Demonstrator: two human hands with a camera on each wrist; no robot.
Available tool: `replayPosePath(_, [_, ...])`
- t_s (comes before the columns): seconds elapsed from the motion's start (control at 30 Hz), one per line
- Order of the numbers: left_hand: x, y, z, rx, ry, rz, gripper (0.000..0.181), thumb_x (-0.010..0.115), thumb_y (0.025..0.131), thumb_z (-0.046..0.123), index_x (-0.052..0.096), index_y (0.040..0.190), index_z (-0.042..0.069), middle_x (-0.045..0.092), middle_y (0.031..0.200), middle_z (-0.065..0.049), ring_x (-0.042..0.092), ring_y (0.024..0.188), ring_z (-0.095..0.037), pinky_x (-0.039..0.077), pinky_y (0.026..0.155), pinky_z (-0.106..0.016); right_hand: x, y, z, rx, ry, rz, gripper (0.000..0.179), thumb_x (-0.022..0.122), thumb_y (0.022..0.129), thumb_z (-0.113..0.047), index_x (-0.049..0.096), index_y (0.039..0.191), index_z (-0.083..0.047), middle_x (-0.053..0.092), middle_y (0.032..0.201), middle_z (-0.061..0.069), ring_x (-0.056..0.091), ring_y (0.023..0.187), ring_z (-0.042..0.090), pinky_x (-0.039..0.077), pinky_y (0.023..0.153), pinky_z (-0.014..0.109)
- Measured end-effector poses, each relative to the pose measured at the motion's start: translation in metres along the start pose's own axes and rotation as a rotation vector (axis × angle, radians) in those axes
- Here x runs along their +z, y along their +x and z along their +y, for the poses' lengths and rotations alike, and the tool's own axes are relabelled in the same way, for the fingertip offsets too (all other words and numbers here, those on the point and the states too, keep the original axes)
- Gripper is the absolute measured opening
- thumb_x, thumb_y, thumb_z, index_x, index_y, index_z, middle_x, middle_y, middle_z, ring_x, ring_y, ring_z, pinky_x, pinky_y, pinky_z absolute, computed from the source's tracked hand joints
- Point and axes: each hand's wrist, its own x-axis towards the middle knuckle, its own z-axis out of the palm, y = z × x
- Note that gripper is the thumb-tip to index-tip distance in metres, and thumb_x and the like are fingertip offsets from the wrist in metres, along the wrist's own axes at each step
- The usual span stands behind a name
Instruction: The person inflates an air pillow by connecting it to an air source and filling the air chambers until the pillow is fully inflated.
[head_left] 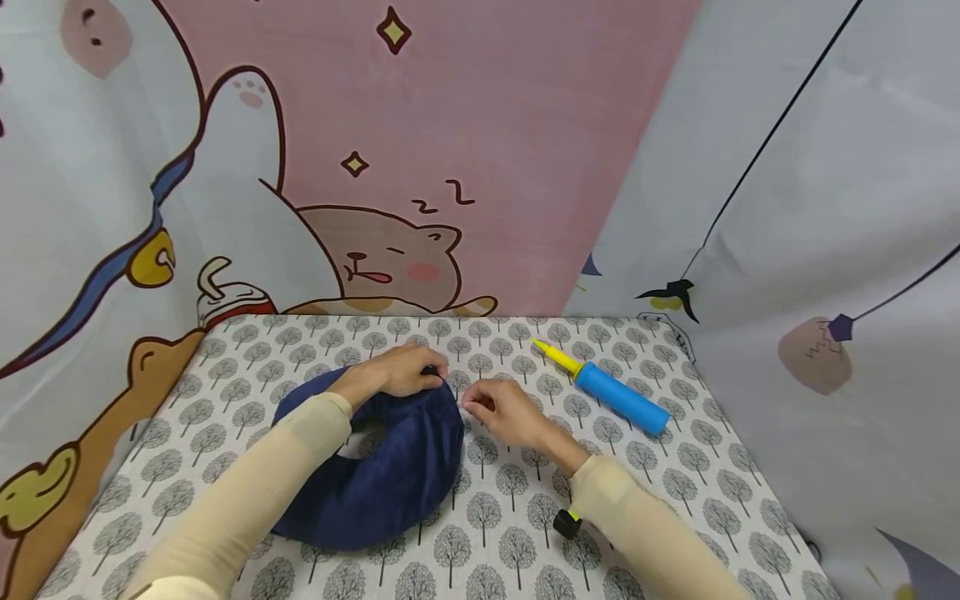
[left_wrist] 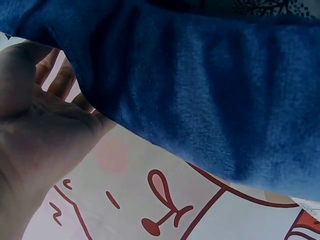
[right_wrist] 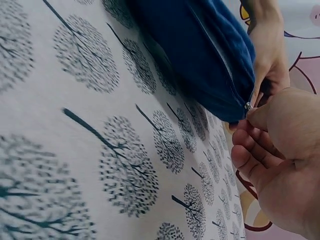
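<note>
A navy blue plush ring-shaped pillow (head_left: 390, 492) lies on the tree-print cloth, with a hole in its middle. My left hand (head_left: 408, 369) grips its far right edge, thumb on one side and fingers behind the fabric (left_wrist: 200, 90). A small dark piece (head_left: 429, 370) shows at the left fingertips. Along the pillow's side runs a zipper (right_wrist: 215, 45), with a metal slider (right_wrist: 248, 106) at its end. My right hand (head_left: 510, 412) pinches at this slider between thumb and forefinger, its other fingers curled. The left hand (right_wrist: 270, 50) stands just beyond the slider in the right wrist view.
A blue hand pump (head_left: 618, 398) with a yellow nozzle (head_left: 557, 357) lies on the cloth to the right, beyond the right hand. Beside the right sleeve is a small black-and-yellow object (head_left: 567, 523). Printed cartoon curtains (head_left: 510, 150) rise behind the table and along its sides.
</note>
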Motion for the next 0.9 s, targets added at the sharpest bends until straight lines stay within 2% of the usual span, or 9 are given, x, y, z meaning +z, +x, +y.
replayPosePath(0.1, [-0.001,-0.001,0.000,-0.001,0.005,-0.001,0.010,0.069,0.114,0.022,0.076,0.106,0.023,0.076,0.106,0.002,0.066,0.098,-0.016,0.053,0.093,-0.041,0.001,-0.007,-0.005,-0.004,0.000,0.004,0.013,0.071,0.112,-0.012,0.080,0.111,-0.002,0.074,0.089,0.002,0.057,0.075,0.001,0.052,0.071,0.022])
replayPosePath(0.33, [0.001,0.001,-0.003,0.003,0.014,-0.004,0.013,0.069,0.114,0.023,0.074,0.103,0.023,0.072,0.101,0.003,0.063,0.092,-0.015,0.050,0.089,-0.039,0.002,-0.026,-0.020,-0.015,0.040,-0.028,0.010,0.072,0.111,-0.009,0.079,0.110,-0.003,0.076,0.094,0.005,0.058,0.079,0.000,0.052,0.073,0.021])
replayPosePath(0.47, [0.001,0.001,-0.002,-0.011,0.022,-0.002,0.011,0.068,0.114,0.023,0.076,0.106,0.023,0.076,0.107,0.003,0.068,0.101,-0.018,0.054,0.093,-0.043,0.004,-0.031,-0.023,-0.019,0.048,-0.034,0.010,0.071,0.111,-0.009,0.080,0.111,-0.004,0.077,0.095,0.003,0.060,0.080,-0.001,0.055,0.074,0.021])
replayPosePath(0.53, [0.001,0.000,0.000,-0.016,0.011,-0.005,0.012,0.067,0.115,0.024,0.079,0.112,0.024,0.079,0.115,0.003,0.071,0.110,-0.021,0.056,0.101,-0.047,0.005,-0.032,-0.022,-0.016,0.056,-0.025,0.010,0.071,0.111,-0.008,0.080,0.112,-0.004,0.077,0.095,0.005,0.060,0.080,-0.001,0.056,0.074,0.021])
replayPosePath(0.7, [0.002,-0.003,0.010,0.053,-0.073,-0.051,0.024,0.063,0.117,0.028,0.083,0.129,0.021,0.079,0.135,0.000,0.071,0.129,-0.024,0.054,0.116,-0.052,0.005,-0.032,-0.019,0.002,0.092,-0.012,0.012,0.069,0.112,-0.009,0.080,0.113,-0.002,0.079,0.098,0.017,0.061,0.080,0.001,0.057,0.075,0.024])
replayPosePath(0.83, [0.001,-0.005,0.022,0.154,-0.106,-0.086,0.026,0.062,0.118,0.027,0.084,0.129,0.019,0.080,0.134,0.001,0.073,0.124,-0.021,0.056,0.113,-0.049,0.002,-0.030,-0.017,0.005,0.107,0.015,0.014,0.070,0.112,-0.010,0.079,0.113,0.000,0.079,0.100,0.022,0.063,0.079,0.003,0.058,0.072,0.024])
replayPosePath(0.9, [0.000,-0.005,0.028,0.180,-0.111,-0.093,0.025,0.062,0.117,0.026,0.084,0.129,0.022,0.081,0.132,0.004,0.073,0.123,-0.019,0.055,0.114,-0.049,0.000,-0.030,-0.016,0.011,0.107,0.036,0.014,0.070,0.112,-0.010,0.079,0.113,0.001,0.078,0.099,0.022,0.063,0.078,0.003,0.057,0.071,0.023])
